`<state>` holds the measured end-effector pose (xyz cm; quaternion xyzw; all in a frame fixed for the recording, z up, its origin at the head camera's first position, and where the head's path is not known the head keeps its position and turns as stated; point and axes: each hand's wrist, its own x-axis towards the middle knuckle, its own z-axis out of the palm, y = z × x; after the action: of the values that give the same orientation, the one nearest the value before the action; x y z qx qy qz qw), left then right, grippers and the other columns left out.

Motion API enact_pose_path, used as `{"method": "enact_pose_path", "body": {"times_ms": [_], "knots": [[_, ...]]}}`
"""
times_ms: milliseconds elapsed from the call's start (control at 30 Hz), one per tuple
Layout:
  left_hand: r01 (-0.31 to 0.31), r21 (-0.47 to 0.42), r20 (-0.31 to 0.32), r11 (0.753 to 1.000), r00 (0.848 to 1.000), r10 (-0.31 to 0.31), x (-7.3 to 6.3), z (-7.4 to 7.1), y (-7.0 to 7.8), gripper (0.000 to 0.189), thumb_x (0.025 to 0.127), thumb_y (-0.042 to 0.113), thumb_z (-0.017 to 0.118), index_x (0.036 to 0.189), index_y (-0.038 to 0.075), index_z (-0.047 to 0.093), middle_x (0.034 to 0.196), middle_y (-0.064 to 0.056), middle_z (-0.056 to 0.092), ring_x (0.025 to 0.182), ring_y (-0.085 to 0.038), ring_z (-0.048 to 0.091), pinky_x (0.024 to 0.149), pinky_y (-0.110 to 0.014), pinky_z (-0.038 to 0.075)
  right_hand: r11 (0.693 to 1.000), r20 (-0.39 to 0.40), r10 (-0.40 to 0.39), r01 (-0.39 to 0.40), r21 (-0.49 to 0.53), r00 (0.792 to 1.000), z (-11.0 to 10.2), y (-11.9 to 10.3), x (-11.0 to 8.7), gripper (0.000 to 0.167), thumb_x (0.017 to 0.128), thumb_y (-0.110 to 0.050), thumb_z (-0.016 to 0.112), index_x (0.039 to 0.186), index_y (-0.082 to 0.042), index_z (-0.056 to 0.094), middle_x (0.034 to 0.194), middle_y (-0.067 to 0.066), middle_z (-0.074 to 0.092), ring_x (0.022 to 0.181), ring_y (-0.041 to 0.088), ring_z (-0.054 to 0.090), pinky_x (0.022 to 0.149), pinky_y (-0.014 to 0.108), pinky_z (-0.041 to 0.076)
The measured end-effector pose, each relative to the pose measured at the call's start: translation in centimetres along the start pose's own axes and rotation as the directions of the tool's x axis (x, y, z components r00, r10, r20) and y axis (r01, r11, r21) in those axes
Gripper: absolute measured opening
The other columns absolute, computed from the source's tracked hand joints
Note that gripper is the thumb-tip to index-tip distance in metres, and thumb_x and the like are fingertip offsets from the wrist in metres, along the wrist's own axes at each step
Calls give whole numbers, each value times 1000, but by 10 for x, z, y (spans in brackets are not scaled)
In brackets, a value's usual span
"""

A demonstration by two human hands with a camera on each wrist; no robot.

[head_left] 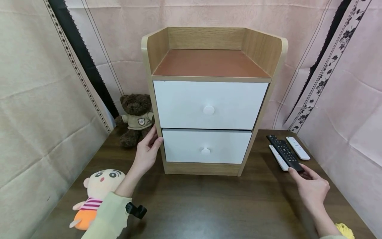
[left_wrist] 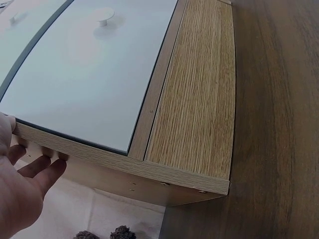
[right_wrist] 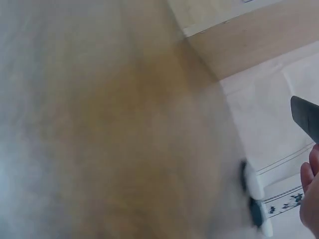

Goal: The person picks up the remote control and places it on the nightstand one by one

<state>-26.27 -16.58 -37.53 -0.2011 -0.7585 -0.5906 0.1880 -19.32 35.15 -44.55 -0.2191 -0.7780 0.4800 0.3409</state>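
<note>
A two-drawer wooden cabinet point(head_left: 216, 168) with white drawer fronts stands in the middle of the head view. At its left front edge is my left hand point(head_left: 147, 151), the thumb on the front and the fingertips against the side panel point(left_wrist: 107, 177). Over on the right, my right hand point(head_left: 313, 187) grips the near end of a black remote control point(head_left: 283, 151). This remote partly overlaps a white remote point(head_left: 279, 158), and a second white remote point(head_left: 297, 148) lies to its right. In the right wrist view the black remote point(right_wrist: 305, 118) shows raised, partly cut off by the frame.
A brown teddy bear point(head_left: 137, 108) sits against the cabinet's left side. Nearer, a plush doll point(head_left: 102, 184) in orange shorts lies partly behind my left forearm. Something yellow and stringy point(head_left: 344, 230) is at the lower right. Pale cloth point(head_left: 343, 132) hangs around the brown table point(head_left: 209, 205).
</note>
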Motion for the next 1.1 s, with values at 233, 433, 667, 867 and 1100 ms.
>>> {"method": "enact_pose_path", "body": {"times_ms": [233,433,667,867,1100], "knots": [[-2,1,-8,1000,1000,2,0,0,2,59,107,9,55,161,7,32,157,-17,43,140,-31,45,100,-15,44,995,-14,-16,17,101,1000,-14,-18,4,35,78,-13,90,111,-16,80,64,-27,63,57,-11,58,53,6,42],[-2,-3,-8,1000,1000,2,0,0,3,59,107,8,56,161,7,32,158,-16,42,140,-32,45,101,-15,43,986,-15,-47,49,159,999,-27,-31,5,37,78,-4,87,108,-26,81,65,-23,65,56,-9,60,54,6,43],[0,2,-8,1000,1000,0,0,0,2,58,107,7,55,161,6,32,158,-17,41,140,-34,45,100,-15,43,952,3,-85,80,296,996,-37,-47,4,41,76,10,84,115,-4,79,67,-12,70,58,-4,65,58,7,48],[-5,13,-8,1000,1000,5,0,0,2,58,107,7,55,160,3,32,158,-19,40,140,-37,45,99,-14,44,865,-6,-159,143,482,987,-47,-58,2,40,74,21,78,113,10,75,71,-4,73,58,1,66,59,8,50],[-12,7,-9,1000,1000,12,0,0,4,58,107,6,56,160,3,32,158,-18,41,139,-36,47,99,-14,44,758,-32,-274,236,608,961,-54,-74,-2,43,71,30,72,113,21,68,80,1,77,65,5,70,62,11,53]]}}
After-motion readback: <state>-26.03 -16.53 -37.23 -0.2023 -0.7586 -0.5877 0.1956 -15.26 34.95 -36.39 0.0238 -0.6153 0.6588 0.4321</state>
